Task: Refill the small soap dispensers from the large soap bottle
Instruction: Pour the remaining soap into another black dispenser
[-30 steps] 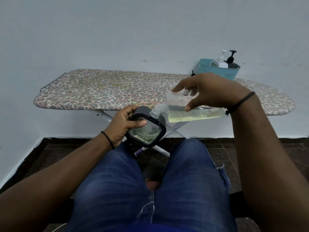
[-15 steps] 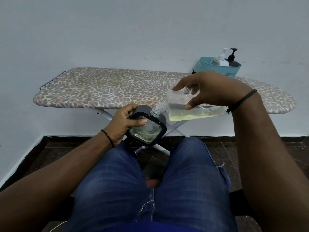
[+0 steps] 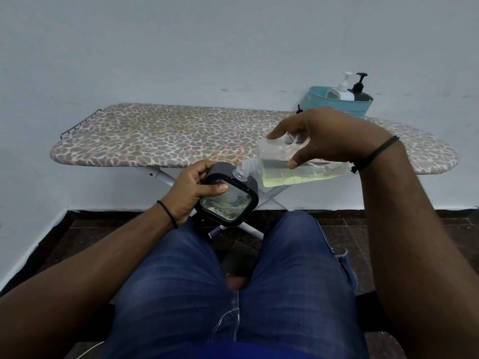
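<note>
Large soap bottle [image 3: 298, 167] lies nearly horizontal at frame centre-right, neck pointing left and slightly down into the small dispenser [image 3: 228, 196]. Your right hand [image 3: 326, 136] grips the bottle; your left hand [image 3: 191, 193] holds the dispenser.

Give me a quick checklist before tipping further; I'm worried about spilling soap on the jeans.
1. Clear plastic bottle of yellow soap gripped by right hand: ok.
2. Dark square dispenser with clear window held by left hand: ok.
3. Bottle's threaded neck at dispenser's top: ok.
4. Neck inside the opening: cannot tell.
5. Soap flowing: cannot tell.
6. Dispenser's fill level: cannot tell.
</note>
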